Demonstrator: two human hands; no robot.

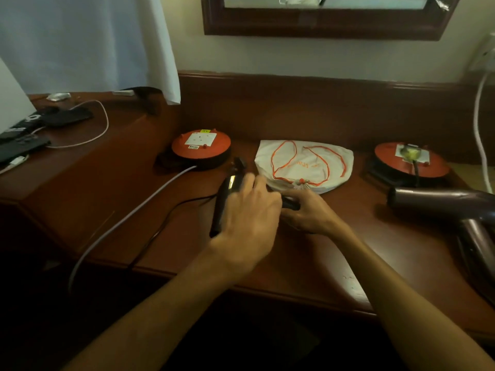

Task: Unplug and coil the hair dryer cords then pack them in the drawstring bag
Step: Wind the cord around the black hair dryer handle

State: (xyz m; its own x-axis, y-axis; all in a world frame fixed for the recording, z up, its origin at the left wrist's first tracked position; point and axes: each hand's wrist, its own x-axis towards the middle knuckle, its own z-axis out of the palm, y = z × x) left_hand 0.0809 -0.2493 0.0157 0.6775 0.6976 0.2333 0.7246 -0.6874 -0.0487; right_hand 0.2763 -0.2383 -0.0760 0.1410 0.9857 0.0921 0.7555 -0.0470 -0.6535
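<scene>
Head view, near edge of the wooden desk [166, 183]: both forearms reached in from below. Left hand [247, 218] lay over a black hair dryer [223, 202], fingers curled down round its body. Right hand [308, 212] pinched a dark part of the same dryer at its fingertips. Black cord [160, 228] trailed off the front edge; its plug [239, 163] lay loose on the desk. Just beyond the hands, white drawstring bag [305, 164], flat, orange strings on top. Second, maroon hair dryer [450, 207] lay right, its cord plugged into the right orange reel [411, 162]. Left orange reel [201, 147] stood beyond the plug, socket bare.
</scene>
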